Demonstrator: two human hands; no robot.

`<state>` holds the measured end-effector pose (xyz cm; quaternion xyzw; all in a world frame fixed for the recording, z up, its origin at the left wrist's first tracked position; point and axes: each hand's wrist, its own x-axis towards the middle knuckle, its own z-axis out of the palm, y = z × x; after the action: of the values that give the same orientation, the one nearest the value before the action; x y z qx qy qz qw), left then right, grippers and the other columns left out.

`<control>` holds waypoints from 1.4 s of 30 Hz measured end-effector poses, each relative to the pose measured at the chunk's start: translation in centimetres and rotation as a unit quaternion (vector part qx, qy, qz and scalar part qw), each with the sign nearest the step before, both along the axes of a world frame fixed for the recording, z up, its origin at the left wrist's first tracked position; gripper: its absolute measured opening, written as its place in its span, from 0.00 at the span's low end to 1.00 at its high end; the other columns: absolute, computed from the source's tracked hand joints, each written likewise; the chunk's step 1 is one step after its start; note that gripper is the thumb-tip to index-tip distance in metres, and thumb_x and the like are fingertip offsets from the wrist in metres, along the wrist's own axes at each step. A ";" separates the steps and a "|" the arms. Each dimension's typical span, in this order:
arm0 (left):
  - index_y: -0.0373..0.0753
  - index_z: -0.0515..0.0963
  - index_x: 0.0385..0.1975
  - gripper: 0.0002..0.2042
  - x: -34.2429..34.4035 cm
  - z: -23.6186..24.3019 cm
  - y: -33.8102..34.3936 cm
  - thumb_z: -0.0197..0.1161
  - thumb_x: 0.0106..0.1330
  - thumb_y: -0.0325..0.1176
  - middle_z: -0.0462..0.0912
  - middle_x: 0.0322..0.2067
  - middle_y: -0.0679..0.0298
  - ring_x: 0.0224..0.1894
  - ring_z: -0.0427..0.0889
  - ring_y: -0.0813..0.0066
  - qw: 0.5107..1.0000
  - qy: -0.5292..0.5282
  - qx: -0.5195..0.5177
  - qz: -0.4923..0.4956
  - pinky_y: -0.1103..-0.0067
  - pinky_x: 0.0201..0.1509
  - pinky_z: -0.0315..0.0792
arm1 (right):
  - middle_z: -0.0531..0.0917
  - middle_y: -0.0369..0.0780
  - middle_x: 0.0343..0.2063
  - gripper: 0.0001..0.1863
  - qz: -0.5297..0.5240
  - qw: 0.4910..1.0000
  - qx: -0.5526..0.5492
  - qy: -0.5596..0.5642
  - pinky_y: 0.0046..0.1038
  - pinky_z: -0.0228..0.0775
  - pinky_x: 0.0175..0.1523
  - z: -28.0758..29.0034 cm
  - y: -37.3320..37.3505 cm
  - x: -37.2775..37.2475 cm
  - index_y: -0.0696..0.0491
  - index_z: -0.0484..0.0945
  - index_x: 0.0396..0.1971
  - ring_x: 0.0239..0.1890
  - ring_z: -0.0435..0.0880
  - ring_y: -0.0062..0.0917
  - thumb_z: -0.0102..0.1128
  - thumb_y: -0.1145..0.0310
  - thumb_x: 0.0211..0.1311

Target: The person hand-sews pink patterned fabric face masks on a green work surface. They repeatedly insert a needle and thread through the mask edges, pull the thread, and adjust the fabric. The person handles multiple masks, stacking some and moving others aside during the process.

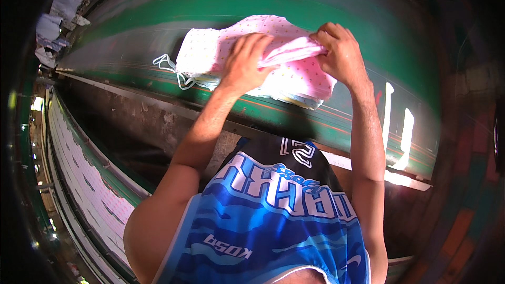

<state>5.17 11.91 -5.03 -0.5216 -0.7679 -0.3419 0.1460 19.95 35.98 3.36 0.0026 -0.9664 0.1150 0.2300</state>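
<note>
Across the upper half of my view runs a long green table [158, 26], its surface curving with the lens and marked by thin orange and white lines near the front edge. On it, just in front of me, lies a stack of pink cloth [208, 47] printed with small dots. The stack is made of several folded layers; pale blue and white layers show along its lower right edge. A white cord [171, 68] trails from the left side of the stack onto the table.

My left hand [247, 60] lies on top of the stack, fingers curled and pressed down into the uppermost pink layer, gathering a fold of it. My right hand [339, 52] is at the right end of the same fold, fingers closed and pinching the cloth against the thumb. The fold is stretched between the two hands.

I see no containers on the table.

Below the table edge a dark gap opens. To the lower left a second long table [87, 184] carries a strip of pale printed fabric. More cloth pieces [63, 5] lie at the far upper left. My blue and black jersey [273, 215] fills the lower centre.
</note>
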 end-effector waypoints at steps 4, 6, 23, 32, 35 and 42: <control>0.35 0.75 0.70 0.44 -3.6 -1.5 -4.8 0.88 0.53 0.44 0.80 0.67 0.51 0.73 0.74 0.47 0.995 0.032 -0.029 0.087 0.55 0.81 0.66 | 0.88 0.38 0.45 0.19 -0.018 0.998 0.022 0.056 0.41 0.78 0.65 0.6 0.7 -1.3 0.53 0.90 0.47 0.53 0.87 0.38 0.81 0.76 0.52; 0.35 0.75 0.69 0.41 -5.4 -2.0 -7.3 0.86 0.54 0.37 0.80 0.68 0.49 0.73 0.75 0.47 0.991 0.017 -0.043 0.122 0.57 0.81 0.65 | 0.88 0.37 0.44 0.17 -0.018 0.995 0.017 0.100 0.41 0.78 0.64 1.0 1.2 -1.9 0.50 0.90 0.45 0.52 0.87 0.38 0.81 0.74 0.53; 0.38 0.85 0.61 0.24 -11.5 -4.0 -13.4 0.69 0.62 0.22 0.88 0.60 0.59 0.63 0.84 0.55 0.994 0.012 -0.063 0.087 0.61 0.73 0.75 | 0.91 0.40 0.43 0.17 -0.045 0.998 -0.042 0.006 0.41 0.81 0.58 -1.5 5.9 -0.7 0.54 0.89 0.46 0.49 0.89 0.41 0.81 0.72 0.56; 0.40 0.77 0.73 0.32 -12.2 -3.5 -12.2 0.66 0.64 0.21 0.75 0.75 0.55 0.76 0.74 0.54 0.985 -0.014 -0.171 0.019 0.64 0.82 0.69 | 0.87 0.40 0.51 0.23 0.008 0.994 -0.008 -0.105 0.38 0.82 0.61 -4.3 5.4 2.6 0.52 0.90 0.54 0.56 0.84 0.39 0.76 0.80 0.57; 0.41 0.76 0.74 0.33 -12.8 -3.3 -12.0 0.64 0.65 0.19 0.74 0.76 0.56 0.78 0.72 0.54 0.979 0.000 -0.201 -0.012 0.63 0.83 0.68 | 0.86 0.38 0.53 0.18 0.007 0.991 0.095 -0.090 0.41 0.77 0.69 -4.2 4.3 3.9 0.53 0.90 0.48 0.59 0.83 0.37 0.73 0.79 0.57; 0.39 0.78 0.70 0.31 -10.4 -3.7 -10.4 0.61 0.64 0.16 0.77 0.74 0.55 0.77 0.73 0.56 0.989 -0.045 -0.136 -0.029 0.63 0.85 0.67 | 0.85 0.37 0.54 0.24 0.018 0.962 0.267 -0.044 0.44 0.72 0.73 -3.8 1.8 7.2 0.47 0.86 0.58 0.59 0.82 0.35 0.65 0.74 0.59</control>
<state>-5.21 1.49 -8.71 -0.5430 -0.7975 -0.2614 0.0291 27.18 37.83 -0.42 0.0765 -0.9710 -0.1434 0.1756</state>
